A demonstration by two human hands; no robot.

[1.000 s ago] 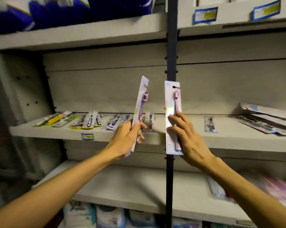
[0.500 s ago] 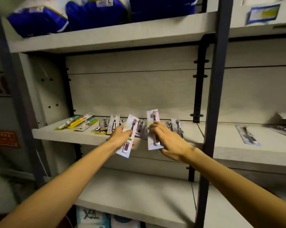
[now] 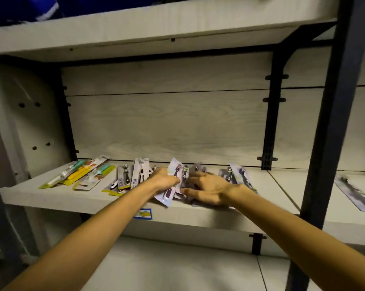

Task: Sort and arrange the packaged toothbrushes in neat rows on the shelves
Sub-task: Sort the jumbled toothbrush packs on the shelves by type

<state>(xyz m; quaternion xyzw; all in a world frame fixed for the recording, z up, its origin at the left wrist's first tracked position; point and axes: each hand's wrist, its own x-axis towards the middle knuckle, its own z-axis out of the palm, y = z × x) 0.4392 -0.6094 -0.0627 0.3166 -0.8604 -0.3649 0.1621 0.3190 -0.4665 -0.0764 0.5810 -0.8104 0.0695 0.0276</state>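
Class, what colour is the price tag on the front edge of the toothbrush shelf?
Blue with a yellow patch, price tag, head view.

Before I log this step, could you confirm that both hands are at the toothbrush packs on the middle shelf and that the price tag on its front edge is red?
Not quite: the price tag is blue and yellow, not red, as the head view shows. The left hand and right hand are indeed at the toothbrush packs on the middle shelf.

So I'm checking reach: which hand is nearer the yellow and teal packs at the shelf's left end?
Left. The left hand lies right of the yellow and teal packs; the right hand is farther right.
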